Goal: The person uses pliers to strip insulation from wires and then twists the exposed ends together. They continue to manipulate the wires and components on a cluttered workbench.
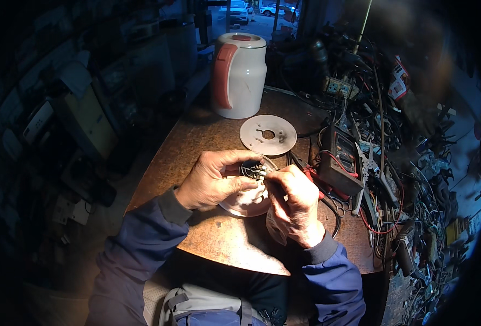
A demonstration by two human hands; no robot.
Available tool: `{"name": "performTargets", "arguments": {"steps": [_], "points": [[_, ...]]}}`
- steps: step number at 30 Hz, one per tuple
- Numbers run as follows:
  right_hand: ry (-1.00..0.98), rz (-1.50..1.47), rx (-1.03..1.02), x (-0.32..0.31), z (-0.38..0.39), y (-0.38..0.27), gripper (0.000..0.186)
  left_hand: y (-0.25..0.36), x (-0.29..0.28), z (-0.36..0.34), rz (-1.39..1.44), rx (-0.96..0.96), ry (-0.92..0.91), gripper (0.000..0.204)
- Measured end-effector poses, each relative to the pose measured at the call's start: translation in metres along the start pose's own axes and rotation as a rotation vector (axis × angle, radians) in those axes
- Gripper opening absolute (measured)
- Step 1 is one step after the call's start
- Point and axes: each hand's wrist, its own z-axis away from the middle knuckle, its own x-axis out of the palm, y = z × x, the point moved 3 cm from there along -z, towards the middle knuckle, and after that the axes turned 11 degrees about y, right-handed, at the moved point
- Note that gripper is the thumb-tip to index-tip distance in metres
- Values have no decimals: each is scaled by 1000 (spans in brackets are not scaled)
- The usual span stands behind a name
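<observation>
My left hand [212, 182] grips a small round black electrical part [248, 169] between thumb and fingers. Pale connectors or terminals show on the part's right side. My right hand [297, 201] is closed in a pinch against those connectors; its fingertips hide exactly what they grip. Directly below both hands lies a round whitish plastic base [245, 208], partly covered by them. Just beyond it rests a flat whitish disc [284, 130] with a centre hole and dark stains. Behind the disc stands a white electric kettle [251, 81] with a red handle on its left.
The worn brown table [167, 179] has a curved front edge near my body. On its right lie a dark multimeter [335, 163], pliers [368, 163], scissors [340, 207] and red and black leads. A tangled heap of cables [430, 239] fills the far right.
</observation>
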Motion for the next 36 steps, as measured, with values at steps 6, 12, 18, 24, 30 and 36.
{"name": "performTargets", "arguments": {"steps": [6,12,18,24,30,36], "points": [[-11,-4,18,0,1,0,20,0,0,0,-23,22,-15,45],[-75,-174,400,-16,-13,5,19,3,-8,-10,66,26,-9,48],[88,-312,713,-23,-2,40,21,6,-12,-11,6,29,4,51],[-53,-209,705,-18,-1,38,33,4,-13,-12,18,44,-9,52],[-121,-233,716,-16,-1,38,37,6,-12,-11,16,8,-11,51],[-140,-229,711,-14,4,42,36,5,-11,-11,6,-7,-37,52]]}}
